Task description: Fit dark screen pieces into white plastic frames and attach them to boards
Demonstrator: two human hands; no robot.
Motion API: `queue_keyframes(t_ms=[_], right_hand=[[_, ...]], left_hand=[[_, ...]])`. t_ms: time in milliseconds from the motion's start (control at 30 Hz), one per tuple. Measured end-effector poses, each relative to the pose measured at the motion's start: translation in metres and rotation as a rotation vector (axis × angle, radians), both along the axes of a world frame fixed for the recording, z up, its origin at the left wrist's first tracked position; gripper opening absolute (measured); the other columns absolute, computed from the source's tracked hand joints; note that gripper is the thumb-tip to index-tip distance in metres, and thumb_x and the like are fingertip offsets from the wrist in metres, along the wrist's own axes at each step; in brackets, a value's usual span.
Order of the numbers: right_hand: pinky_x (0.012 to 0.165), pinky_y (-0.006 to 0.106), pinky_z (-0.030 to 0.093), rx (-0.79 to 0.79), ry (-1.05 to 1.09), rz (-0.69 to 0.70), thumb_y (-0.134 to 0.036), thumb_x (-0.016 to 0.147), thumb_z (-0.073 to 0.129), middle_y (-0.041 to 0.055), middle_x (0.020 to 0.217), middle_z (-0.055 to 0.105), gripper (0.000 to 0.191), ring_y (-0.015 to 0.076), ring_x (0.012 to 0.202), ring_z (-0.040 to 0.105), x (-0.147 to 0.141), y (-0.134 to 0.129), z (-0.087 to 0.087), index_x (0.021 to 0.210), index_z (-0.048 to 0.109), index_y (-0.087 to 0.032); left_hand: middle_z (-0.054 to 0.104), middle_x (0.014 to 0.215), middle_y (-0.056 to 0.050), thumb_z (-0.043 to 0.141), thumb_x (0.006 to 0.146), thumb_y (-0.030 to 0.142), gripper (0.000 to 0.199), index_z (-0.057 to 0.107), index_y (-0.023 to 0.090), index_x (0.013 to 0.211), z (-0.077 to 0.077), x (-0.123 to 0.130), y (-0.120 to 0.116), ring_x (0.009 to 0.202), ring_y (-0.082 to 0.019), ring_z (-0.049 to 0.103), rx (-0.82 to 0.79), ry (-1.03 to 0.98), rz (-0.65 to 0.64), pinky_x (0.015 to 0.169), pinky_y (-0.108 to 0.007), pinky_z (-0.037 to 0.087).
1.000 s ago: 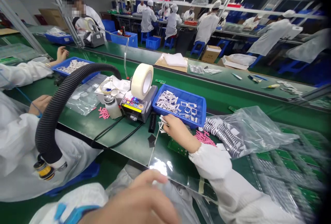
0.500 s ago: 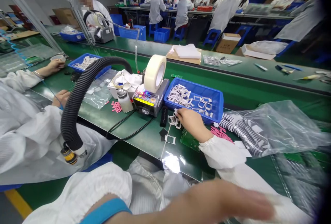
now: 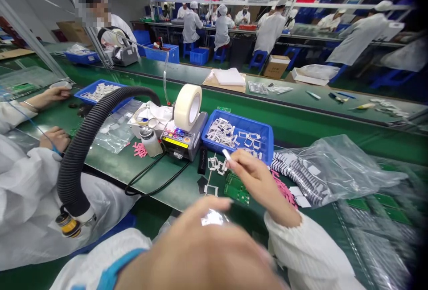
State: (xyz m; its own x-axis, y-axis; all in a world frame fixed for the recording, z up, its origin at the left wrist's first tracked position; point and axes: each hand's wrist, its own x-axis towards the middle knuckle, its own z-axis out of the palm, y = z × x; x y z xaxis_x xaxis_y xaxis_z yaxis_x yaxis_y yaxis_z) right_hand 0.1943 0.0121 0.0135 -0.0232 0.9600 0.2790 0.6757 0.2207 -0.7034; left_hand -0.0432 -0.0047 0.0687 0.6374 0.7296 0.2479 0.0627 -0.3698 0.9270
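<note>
Between thumb and fingers, my right hand (image 3: 252,174) pinches a small white piece (image 3: 226,154) in front of the blue tray (image 3: 270,140) of white frames (image 3: 220,132). My left hand (image 3: 203,250) is large and blurred close to the camera, with a blue band at its wrist; one finger stretches out, and the rest is smeared. White frames (image 3: 216,165) lie on the bench beside a green circuit board (image 3: 236,188), left of my right hand. One more white frame (image 3: 211,189) lies nearer the bench's front edge.
A tape dispenser (image 3: 182,140) stands left of the tray, beside a small bottle (image 3: 150,142). A black flexible hose (image 3: 76,160) arches at the left, near a co-worker's hands (image 3: 55,139). A plastic bag (image 3: 347,160) and pink strips (image 3: 284,189) lie at the right.
My right hand has drawn back from the loose frames with the white piece raised. My left hand has moved up and left, covering more of the view. The camera view has shifted.
</note>
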Motion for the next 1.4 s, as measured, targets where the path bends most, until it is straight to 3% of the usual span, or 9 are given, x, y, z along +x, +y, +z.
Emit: queue_keyframes(t_ms=[100,233,367,500,733,900,1067,1233,1400], right_hand=[[0.057,0.023,0.038,-0.149,0.370,0.218,-0.032,0.093,0.046,-0.0005,0.069,0.054,0.026,0.0110,0.063,0.050,-0.011,-0.025,0.013,0.077,0.061,-0.018],[0.053,0.021,0.032,-0.315,0.350,0.345,-0.028,0.089,0.051,-0.0033,0.059,0.047,0.029,0.0082,0.055,0.042,-0.033,-0.042,0.002,0.064,0.059,-0.015],[0.053,0.021,0.033,-0.324,0.224,0.231,-0.018,0.084,0.055,-0.0019,0.064,0.052,0.018,0.0090,0.058,0.046,-0.055,-0.056,-0.027,0.068,0.063,-0.016],[0.059,0.023,0.044,-0.203,0.250,0.073,-0.020,0.084,0.054,0.0054,0.096,0.058,0.014,0.0101,0.064,0.053,-0.060,-0.058,-0.055,0.096,0.061,-0.017],[0.082,0.045,0.040,-0.356,-0.521,-0.182,-0.024,0.081,0.064,0.0133,0.104,0.061,0.029,0.0309,0.098,0.053,-0.047,-0.022,-0.082,0.107,0.062,-0.013],[0.084,0.045,0.035,-0.400,-0.607,-0.125,-0.008,0.076,0.062,0.0116,0.102,0.064,0.015,0.0294,0.095,0.055,-0.038,-0.016,-0.081,0.089,0.068,-0.015],[0.080,0.041,0.035,-0.382,-0.639,-0.205,-0.038,0.080,0.066,0.0138,0.104,0.061,0.033,0.0300,0.097,0.054,-0.052,0.003,-0.082,0.102,0.064,-0.013],[0.078,0.041,0.035,-0.357,-0.645,-0.267,-0.034,0.080,0.066,0.0149,0.103,0.060,0.028,0.0313,0.097,0.054,-0.065,0.015,-0.092,0.099,0.065,-0.012],[0.078,0.041,0.037,-0.344,-0.582,-0.223,-0.027,0.083,0.062,0.0118,0.100,0.063,0.017,0.0296,0.096,0.057,-0.049,0.010,-0.083,0.094,0.065,-0.015]], left_hand=[[0.062,0.117,-0.003,0.055,0.083,0.020,0.036,0.058,0.032,0.116,-0.023,0.015,0.012,0.111,-0.019,0.054,0.153,0.030,0.082,0.097,-0.032,0.043],[0.062,0.113,-0.007,0.048,0.088,0.025,0.032,0.055,0.024,0.120,-0.070,0.024,0.010,0.104,-0.019,0.058,0.076,0.171,0.015,0.089,-0.028,0.046],[0.067,0.091,-0.005,0.051,0.087,0.033,0.017,0.063,0.021,0.092,-0.105,0.016,-0.002,0.085,-0.018,0.063,-0.193,0.182,0.075,0.075,-0.026,0.049],[0.066,0.093,-0.006,0.058,0.081,0.044,0.025,0.058,0.019,0.081,-0.126,0.007,-0.009,0.079,-0.018,0.065,-0.674,0.038,0.158,0.071,-0.029,0.051],[0.068,0.089,-0.008,0.064,0.077,0.033,0.019,0.062,0.014,0.080,-0.139,-0.006,-0.017,0.067,-0.014,0.065,-1.250,-0.074,0.004,0.062,-0.023,0.048],[0.067,0.077,-0.007,0.060,0.080,0.040,0.029,0.058,0.014,0.069,-0.144,-0.018,-0.012,0.061,-0.013,0.062,-1.274,-0.199,0.135,0.058,-0.022,0.046],[0.067,0.073,-0.005,0.059,0.080,0.047,0.032,0.055,0.016,0.072,-0.153,-0.027,-0.010,0.059,-0.012,0.060,-1.276,-0.288,0.224,0.055,-0.022,0.044],[0.069,0.085,-0.007,0.063,0.078,0.044,0.040,0.057,0.018,0.108,-0.160,-0.041,-0.009,0.073,-0.017,0.064,-1.311,-0.357,0.324,0.071,-0.029,0.050],[0.067,0.111,-0.012,0.061,0.082,0.032,0.029,0.063,0.016,0.107,-0.179,-0.086,-0.006,0.102,-0.024,0.063,-1.331,-0.434,0.562,0.079,-0.034,0.053]])
